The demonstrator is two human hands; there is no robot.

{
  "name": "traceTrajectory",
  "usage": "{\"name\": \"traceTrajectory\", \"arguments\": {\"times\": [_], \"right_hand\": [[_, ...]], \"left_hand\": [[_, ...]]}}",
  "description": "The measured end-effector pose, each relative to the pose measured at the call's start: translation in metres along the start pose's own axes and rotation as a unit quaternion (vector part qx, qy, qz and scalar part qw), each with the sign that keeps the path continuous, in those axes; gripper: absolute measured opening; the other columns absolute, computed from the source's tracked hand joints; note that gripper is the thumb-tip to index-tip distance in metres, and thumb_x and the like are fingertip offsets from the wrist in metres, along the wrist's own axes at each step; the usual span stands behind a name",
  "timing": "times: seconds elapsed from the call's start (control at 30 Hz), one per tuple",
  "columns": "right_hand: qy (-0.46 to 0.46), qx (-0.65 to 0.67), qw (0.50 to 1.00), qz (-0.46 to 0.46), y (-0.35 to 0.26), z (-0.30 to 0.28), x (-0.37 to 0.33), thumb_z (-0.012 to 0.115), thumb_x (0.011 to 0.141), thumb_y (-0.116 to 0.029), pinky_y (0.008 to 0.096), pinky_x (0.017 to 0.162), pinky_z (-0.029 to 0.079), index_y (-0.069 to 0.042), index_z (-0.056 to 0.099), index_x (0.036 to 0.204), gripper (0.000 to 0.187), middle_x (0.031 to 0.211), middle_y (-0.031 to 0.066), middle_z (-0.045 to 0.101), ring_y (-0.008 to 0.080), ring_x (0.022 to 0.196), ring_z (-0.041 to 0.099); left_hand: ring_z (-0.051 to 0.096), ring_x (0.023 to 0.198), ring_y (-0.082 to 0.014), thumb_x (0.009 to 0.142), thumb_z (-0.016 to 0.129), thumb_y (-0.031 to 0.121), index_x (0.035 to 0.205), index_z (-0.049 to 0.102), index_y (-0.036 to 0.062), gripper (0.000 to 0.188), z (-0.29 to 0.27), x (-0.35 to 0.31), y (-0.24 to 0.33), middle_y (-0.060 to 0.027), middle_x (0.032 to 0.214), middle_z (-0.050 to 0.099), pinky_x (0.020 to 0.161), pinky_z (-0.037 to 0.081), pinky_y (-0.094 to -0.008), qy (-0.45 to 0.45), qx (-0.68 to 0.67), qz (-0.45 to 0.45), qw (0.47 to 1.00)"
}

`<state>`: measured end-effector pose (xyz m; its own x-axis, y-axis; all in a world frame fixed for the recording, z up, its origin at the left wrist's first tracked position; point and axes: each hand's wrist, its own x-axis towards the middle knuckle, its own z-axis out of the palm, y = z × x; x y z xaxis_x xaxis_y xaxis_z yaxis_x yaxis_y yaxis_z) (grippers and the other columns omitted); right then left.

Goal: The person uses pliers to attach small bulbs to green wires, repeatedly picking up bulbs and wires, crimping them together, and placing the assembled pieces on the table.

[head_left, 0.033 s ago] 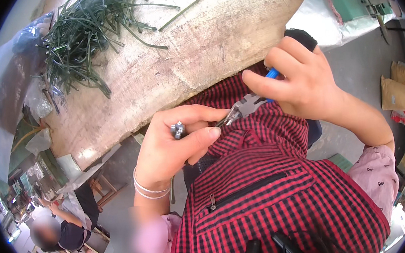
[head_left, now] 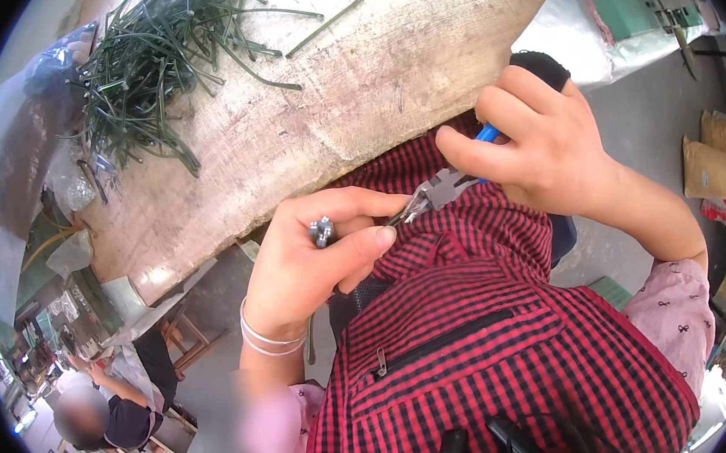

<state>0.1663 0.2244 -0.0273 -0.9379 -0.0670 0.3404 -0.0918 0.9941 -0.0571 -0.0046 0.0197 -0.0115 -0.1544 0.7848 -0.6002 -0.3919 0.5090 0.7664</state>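
- Workshop floor (head_left: 624,127) behind everything on my feed, with a worn wooden bench (head_left: 358,87) just beyond both hands.
- Red-and-black checked apron (head_left: 447,376) sits below the hands.
- Big tangle of dark green cords (head_left: 151,68) on the bench, beyond the left hand and off to its left.
- Right hand (head_left: 548,156) is curled around blue-handled pliers (head_left: 444,188), fingers bent, not a full fist.
- Left hand (head_left: 288,260) has thumb and forefinger closed on a dark cord (head_left: 396,220); its tip meets the pliers' nose, but I can't tell how hard they bite.
- Barely anything's changed since the last frame, maybe a hair's shift, so I'd call it a steady hold.
- Cord looks slim and blackish; small silvery ends (head_left: 322,232) poke out of the left hand's curl.
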Motion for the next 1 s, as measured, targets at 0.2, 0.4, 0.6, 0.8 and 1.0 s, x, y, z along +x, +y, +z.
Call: {"name": "traceTrajectory", "arguments": {"times": [0.2,0.4,0.6,0.8,1.0], "right_hand": [[-0.003,0.327,0.941,0.094,-0.009,0.013,-0.017,0.066,0.052,-0.001,0.0371,0.056,0.036,-0.011,0.070,0.083,0.033,0.070,0.0032,0.048,0.0230,0.067,0.050],[-0.022,0.835,0.356,0.418,-0.044,0.031,-0.080,0.068,0.072,0.001,0.0273,0.076,0.044,-0.001,0.054,0.127,0.056,0.094,0.0044,0.058,0.0124,0.085,0.056],[-0.158,0.840,0.273,0.442,-0.084,0.030,-0.070,0.067,0.086,-0.017,0.0377,0.104,0.039,-0.002,0.025,0.152,0.080,0.119,0.0137,0.060,0.0239,0.114,0.057],[-0.269,0.696,0.546,0.381,-0.067,0.011,-0.077,0.072,0.085,-0.008,0.0387,0.101,0.043,-0.006,0.033,0.152,0.077,0.118,0.0075,0.060,0.0195,0.108,0.059],[-0.028,0.401,0.876,0.264,-0.039,0.006,-0.015,0.071,0.071,-0.007,0.0382,0.082,0.046,-0.015,0.060,0.132,0.062,0.092,0.0078,0.058,0.0260,0.090,0.057]], "left_hand": [[0.044,0.047,-0.0050,0.093,0.063,0.007,0.119,0.063,-0.0090,0.031,0.004,0.002,-0.023,-0.0012,0.064,0.057,0.041,0.030,-0.0206,-0.169,-0.236,0.002,0.957],[0.065,0.068,-0.0113,0.096,0.063,0.016,0.100,0.060,0.0018,0.015,-0.023,0.047,0.017,-0.0059,0.079,0.064,0.055,0.049,-0.0254,0.255,0.196,0.316,0.893],[0.067,0.075,-0.0137,0.092,0.067,0.020,0.105,0.069,0.0082,0.017,-0.058,0.133,0.028,-0.0021,0.080,0.072,0.067,0.051,-0.0285,0.332,0.655,0.343,0.586],[0.058,0.057,-0.0095,0.092,0.065,0.013,0.108,0.061,0.0057,0.018,-0.032,0.050,0.041,-0.0066,0.075,0.069,0.051,0.044,-0.0222,0.287,0.091,0.362,0.882],[0.055,0.056,-0.0097,0.094,0.060,-0.001,0.131,0.047,-0.0030,0.040,0.011,0.007,-0.018,-0.0046,0.066,0.060,0.052,0.040,-0.0204,0.132,-0.090,0.259,0.953]]}}
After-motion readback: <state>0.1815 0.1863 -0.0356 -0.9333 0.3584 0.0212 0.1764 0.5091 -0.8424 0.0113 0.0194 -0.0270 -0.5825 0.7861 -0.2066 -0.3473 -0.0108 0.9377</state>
